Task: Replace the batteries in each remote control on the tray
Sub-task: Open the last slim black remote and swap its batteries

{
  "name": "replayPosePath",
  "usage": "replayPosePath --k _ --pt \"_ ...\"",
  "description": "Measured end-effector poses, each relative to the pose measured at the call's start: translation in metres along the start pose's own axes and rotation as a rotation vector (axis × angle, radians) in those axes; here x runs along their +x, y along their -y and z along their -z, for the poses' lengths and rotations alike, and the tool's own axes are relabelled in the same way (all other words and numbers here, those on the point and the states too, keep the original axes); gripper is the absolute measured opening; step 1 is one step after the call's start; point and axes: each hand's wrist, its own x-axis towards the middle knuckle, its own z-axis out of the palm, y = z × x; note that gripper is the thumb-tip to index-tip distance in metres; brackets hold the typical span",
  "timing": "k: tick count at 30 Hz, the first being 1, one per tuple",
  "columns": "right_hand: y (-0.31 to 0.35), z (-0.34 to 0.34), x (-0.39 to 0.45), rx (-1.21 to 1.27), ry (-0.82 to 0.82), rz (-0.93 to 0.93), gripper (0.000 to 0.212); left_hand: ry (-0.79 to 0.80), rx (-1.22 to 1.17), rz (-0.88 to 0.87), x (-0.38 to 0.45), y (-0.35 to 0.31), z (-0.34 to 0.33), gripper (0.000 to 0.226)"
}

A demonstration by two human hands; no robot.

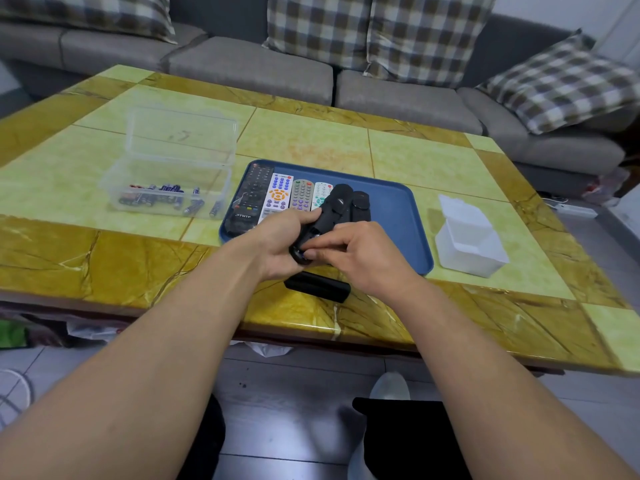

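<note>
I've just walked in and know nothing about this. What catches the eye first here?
Two bare hands meet in the middle: the left hand grips a black remote while the right hand pinches at its near end. Behind them a blue tray holds a row of remotes. To the left, a clear box with its lid up holds loose batteries, all on a yellow tiled table.

both bare forearms reach forward from the lower corners and meet near the middle. the left hand point(277, 244) is curled, fingers wrapped round a black remote point(323, 216), back of the hand turned left. the right hand point(360, 252) lies knuckles-up, its fingertips point(313, 252) bunched and pinching at the remote's near end.
</note>
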Motion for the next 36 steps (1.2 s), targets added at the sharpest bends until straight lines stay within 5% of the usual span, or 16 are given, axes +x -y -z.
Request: replayPosePath --k 8,15,22,30,36 --pt "0.014 0.006 -0.001 -0.213 0.112 -0.004 0.014 -0.043 0.022 -0.008 -0.005 0.003 0.0 0.023" --pt "0.029 0.0 -0.005 -0.479 0.045 0.183 0.022 -0.088 -0.043 -0.007 0.0 0.004 0.003 0.02" --pt "0.025 -0.004 -0.004 -0.461 -0.054 0.306 0.016 -0.087 -0.066 0.019 0.006 0.001 0.007 0.018" --pt "0.011 0.007 0.0 -0.293 0.125 0.216 0.024 -0.057 0.002 0.014 0.007 -0.002 0.013 0.024" --pt "0.004 0.007 0.002 -0.115 0.006 0.233 0.016 -0.007 0.082 0.023 0.003 0.0 0.009 0.019"
